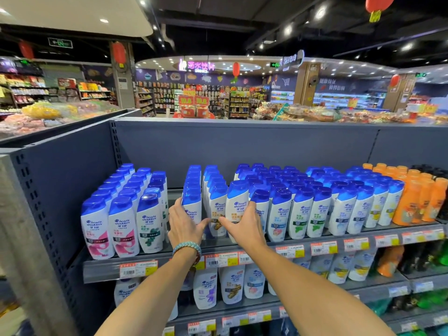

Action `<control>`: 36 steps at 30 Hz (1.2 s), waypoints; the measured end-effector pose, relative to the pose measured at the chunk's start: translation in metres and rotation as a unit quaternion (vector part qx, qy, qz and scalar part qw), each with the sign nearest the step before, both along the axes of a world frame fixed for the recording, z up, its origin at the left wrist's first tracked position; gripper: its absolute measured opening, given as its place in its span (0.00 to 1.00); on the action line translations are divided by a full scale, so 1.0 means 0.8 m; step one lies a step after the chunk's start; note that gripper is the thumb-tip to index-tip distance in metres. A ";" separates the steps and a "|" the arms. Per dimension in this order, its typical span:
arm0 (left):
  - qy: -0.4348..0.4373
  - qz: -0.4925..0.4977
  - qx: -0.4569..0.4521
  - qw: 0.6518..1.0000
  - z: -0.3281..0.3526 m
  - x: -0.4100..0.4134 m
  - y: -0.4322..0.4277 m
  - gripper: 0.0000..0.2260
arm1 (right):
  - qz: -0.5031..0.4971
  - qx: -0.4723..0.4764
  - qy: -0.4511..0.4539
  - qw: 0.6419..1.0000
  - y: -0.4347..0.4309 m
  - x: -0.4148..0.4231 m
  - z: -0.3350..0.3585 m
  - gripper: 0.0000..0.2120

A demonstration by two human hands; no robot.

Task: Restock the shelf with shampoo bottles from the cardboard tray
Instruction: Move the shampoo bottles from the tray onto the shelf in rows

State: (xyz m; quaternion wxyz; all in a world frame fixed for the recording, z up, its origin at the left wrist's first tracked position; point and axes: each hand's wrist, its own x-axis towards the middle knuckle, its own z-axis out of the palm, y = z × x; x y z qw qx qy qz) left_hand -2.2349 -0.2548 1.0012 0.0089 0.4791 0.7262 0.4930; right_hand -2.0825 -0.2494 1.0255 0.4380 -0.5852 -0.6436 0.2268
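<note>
White shampoo bottles (278, 214) with blue caps, upright in tight rows on the top shelf (101, 267); left hand (184, 224) wrapped round one front bottle (192, 207), right hand (242, 225) gripping a brown-labelled bottle (236, 202); orange bottles (412, 202) far right.

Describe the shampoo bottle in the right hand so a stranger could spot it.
On the top grey shelf, find the gap in the blue-capped rows left of centre. Third at the front right of it is the white bottle with a brown-gold label. Unlike its neighbours, its cap sits higher and the right hand grips it.
</note>
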 end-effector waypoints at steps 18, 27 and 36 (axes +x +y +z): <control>0.030 -0.119 -0.089 0.988 -0.030 -0.027 -0.041 0.58 | -0.003 0.002 -0.004 1.000 -0.006 -0.020 -0.006 0.31; 0.089 -0.119 -0.145 0.978 -0.049 -0.030 -0.057 0.60 | 0.001 0.002 0.012 1.000 -0.008 -0.035 -0.010 0.29; 0.174 -0.123 -0.221 0.952 -0.047 -0.039 -0.060 0.57 | 0.009 0.004 0.025 1.000 -0.011 -0.037 -0.016 0.29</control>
